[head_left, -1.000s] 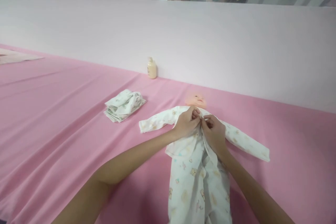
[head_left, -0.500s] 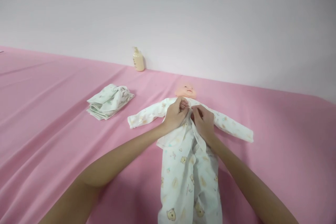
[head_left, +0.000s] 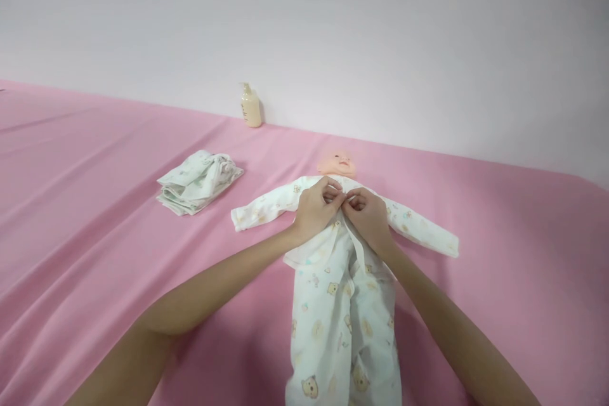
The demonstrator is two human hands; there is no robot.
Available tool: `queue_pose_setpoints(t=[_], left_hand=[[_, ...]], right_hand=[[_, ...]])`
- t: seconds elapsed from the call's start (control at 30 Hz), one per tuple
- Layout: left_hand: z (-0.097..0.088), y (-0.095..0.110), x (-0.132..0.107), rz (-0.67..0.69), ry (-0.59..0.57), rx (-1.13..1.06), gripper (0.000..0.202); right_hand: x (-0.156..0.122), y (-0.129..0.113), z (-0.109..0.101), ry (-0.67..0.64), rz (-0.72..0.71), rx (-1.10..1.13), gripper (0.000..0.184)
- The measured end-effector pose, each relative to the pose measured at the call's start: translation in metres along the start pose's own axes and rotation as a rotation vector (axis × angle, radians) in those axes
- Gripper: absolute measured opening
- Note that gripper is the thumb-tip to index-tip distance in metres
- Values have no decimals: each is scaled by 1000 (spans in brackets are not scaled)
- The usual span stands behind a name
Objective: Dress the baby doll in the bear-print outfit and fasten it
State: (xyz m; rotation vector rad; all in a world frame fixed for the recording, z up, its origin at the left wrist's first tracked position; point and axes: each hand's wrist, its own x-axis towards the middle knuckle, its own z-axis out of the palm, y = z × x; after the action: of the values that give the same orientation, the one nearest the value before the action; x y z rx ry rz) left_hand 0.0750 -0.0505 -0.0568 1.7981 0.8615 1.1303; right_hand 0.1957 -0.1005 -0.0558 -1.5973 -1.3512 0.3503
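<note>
Pants (head_left: 328,330) at doll's (head_left: 337,165) near end; top (head_left: 320,246) just past, left hand (head_left: 316,209) and right hand (head_left: 368,219) both pinching its front at doll's chest, fingertips about meeting; step looks like fastening; next move likely calls for lining up edges, closure hidden by fingers; cloth (head_left: 200,183) left of doll; bottle (head_left: 250,109) past doll, leftward; vs half a second ago, fingertips closer together.
</note>
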Motion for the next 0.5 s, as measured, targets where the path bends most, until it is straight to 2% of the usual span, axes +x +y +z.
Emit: queue_pose_setpoints(t=[0.1,0.27,0.37,0.5], left_hand=[[-1,-2,2,-10,10,-3,8],[-2,-11,8,-47,-47,-70,14],[-3,-14,13,-85,-126,-168,18],[-8,-11,21,-115,-232,-208,20]], right_hand=[[2,2,-3,-66,76,121,17],[9,6,-6,-180,329,394,20],[11,7,-8,-206,360,491,17],[14,10,-10,-256,367,555,33]])
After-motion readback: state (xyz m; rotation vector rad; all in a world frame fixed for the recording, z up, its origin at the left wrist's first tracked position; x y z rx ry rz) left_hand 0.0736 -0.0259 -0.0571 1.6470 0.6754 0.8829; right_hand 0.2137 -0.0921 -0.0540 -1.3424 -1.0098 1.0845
